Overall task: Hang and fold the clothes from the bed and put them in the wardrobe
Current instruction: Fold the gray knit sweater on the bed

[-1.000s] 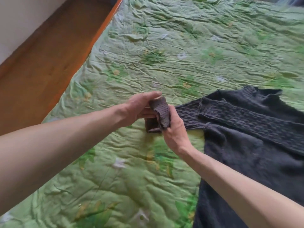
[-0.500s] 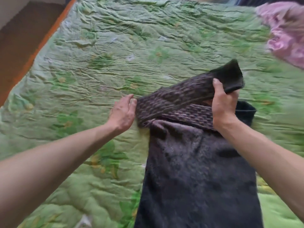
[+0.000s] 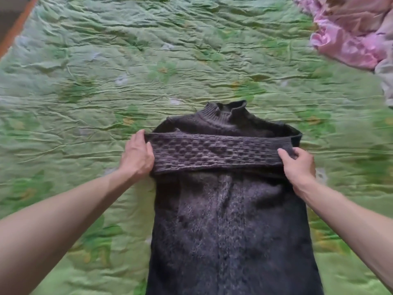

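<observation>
A dark grey knitted sweater (image 3: 229,220) lies flat on the green quilted bedspread (image 3: 148,71), its collar pointing away from me. One patterned sleeve (image 3: 214,152) is folded straight across the chest. My left hand (image 3: 138,155) rests with straight fingers against the sleeve's left fold at the sweater's edge. My right hand (image 3: 297,165) pinches the sleeve's cuff end at the right side of the sweater. The second sleeve is hidden under the garment.
A heap of pink clothes (image 3: 353,33) lies at the bed's far right corner, with a pale garment (image 3: 386,79) at the right edge. The bed's orange wooden edge (image 3: 17,28) and the floor show at top left.
My right hand has carried the sleeve from the left across the sweater and laid it flat on the chest. My left hand moved to the fold. The view swung right.
</observation>
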Demonstrator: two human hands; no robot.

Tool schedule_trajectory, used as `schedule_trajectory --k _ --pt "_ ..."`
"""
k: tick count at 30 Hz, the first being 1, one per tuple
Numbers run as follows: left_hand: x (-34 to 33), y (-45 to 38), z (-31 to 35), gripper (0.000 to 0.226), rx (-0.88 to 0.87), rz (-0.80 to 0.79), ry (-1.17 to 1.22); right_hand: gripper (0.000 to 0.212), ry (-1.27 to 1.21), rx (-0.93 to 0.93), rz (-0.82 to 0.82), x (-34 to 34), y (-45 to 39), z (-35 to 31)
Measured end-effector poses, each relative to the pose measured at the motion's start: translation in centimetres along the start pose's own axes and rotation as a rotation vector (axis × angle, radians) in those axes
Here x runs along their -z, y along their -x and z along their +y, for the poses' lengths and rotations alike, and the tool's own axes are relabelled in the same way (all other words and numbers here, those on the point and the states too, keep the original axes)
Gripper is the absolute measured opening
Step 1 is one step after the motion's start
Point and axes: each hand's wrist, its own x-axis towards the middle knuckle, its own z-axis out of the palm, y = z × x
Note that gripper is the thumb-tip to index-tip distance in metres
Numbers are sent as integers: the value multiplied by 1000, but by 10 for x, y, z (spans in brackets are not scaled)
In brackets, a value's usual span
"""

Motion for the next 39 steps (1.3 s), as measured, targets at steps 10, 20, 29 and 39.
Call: schedule_trajectory --k 10,20,29,39 --pt "-5 -12 14 45 -49 36 187 47 286 -24 65 5 -2 16" --pt "-18 -30 11 53 122 28 309 66 718 635 -250 -12 -8 27" --pt "-39 -15 3 66 -11 178 -328 75 805 558 -248 -25 -15 35" --pt "-43 -22 4 71 -610 -45 -568 79 775 422 -151 -21 -1 32"
